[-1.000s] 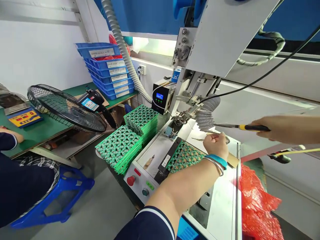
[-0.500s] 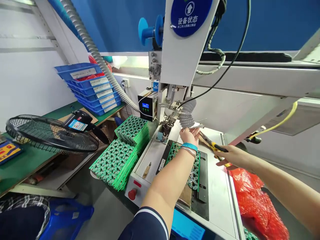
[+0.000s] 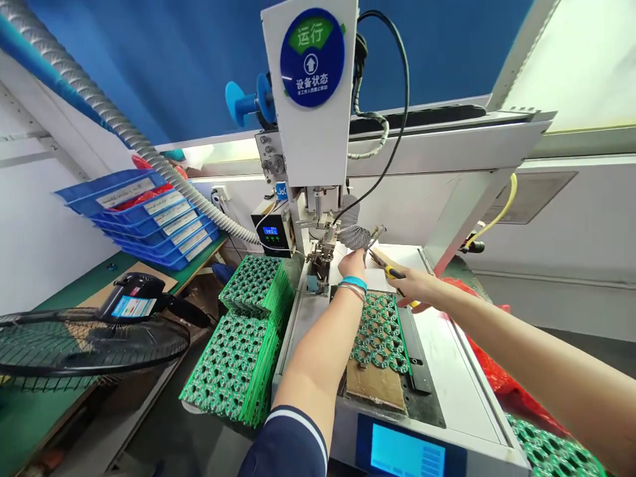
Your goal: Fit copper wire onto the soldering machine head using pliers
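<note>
My left hand (image 3: 352,264) is closed at the lower end of a grey ribbed hose (image 3: 354,236) behind the machine's soldering head (image 3: 324,248); its fingertips are partly hidden. A blue band and bracelets circle that wrist. In my right hand (image 3: 416,286) are pliers with yellow-and-black handles (image 3: 395,272). Their jaws point left, close to the hose end and my left fingers; whether they touch is unclear. A thin tan-grey piece (image 3: 377,233) sticks up at the hose end. Below my hands, a green circuit board panel (image 3: 380,331) with round cut-outs lies on the machine bed.
Stacks of green circuit panels (image 3: 231,361) stand left of the machine (image 3: 313,132). Farther left are a black fan (image 3: 134,324) and stacked blue trays (image 3: 163,212). A blue screen (image 3: 407,450) sits at the front. Red plastic (image 3: 489,358) and more panels (image 3: 556,444) lie at right.
The view has shifted, showing more of the machine's right side and front. The hose end has bent down and right in my left hand, and the pliers have come nearer to it.
</note>
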`<state>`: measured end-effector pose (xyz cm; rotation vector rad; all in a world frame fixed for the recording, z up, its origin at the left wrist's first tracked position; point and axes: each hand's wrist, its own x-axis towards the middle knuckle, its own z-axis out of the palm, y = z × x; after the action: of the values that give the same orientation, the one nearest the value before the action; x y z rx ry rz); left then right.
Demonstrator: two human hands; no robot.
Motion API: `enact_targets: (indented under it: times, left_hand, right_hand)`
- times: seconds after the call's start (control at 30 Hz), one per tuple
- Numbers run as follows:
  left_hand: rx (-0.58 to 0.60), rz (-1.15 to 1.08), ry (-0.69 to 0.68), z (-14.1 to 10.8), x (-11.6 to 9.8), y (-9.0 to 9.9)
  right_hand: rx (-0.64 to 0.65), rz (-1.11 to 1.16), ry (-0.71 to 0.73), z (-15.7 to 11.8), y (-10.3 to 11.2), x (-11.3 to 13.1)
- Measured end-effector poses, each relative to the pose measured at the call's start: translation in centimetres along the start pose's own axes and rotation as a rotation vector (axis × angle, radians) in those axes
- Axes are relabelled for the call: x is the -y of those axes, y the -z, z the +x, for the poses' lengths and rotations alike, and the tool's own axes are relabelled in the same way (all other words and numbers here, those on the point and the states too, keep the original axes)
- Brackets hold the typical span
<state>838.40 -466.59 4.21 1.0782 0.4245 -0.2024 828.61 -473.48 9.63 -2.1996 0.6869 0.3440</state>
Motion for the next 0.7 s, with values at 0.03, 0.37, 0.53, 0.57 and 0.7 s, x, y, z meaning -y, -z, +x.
enact_targets:
  times: [0.03, 0.37, 0.53, 0.57, 0.7]
  left_hand:
    - [0.005, 0.027, -0.013, 0.0, -0.2, 0.1]
    - [0.031, 0.208, -0.151, 1.3, -0.1, 0.4]
    - [0.021, 0.236, -0.184, 1.9, 0.4, -0.1]
    - [0.016, 0.237, -0.191, 2.0, 0.5, -0.2]
    - [0.005, 0.227, -0.216, 2.3, 0.6, -0.5]
  right_hand:
    - [-0.006, 0.011, -0.004, -0.2, -0.1, 0.1]
    - [-0.039, 0.041, -0.08, -0.1, -0.7, 0.7]
    - [-0.024, 0.122, -0.105, 0.2, -1.1, 1.2]
    - [-0.022, 0.13, -0.106, 0.3, -1.1, 1.3]
    - [-0.018, 0.196, -0.109, 0.9, -1.3, 1.7]
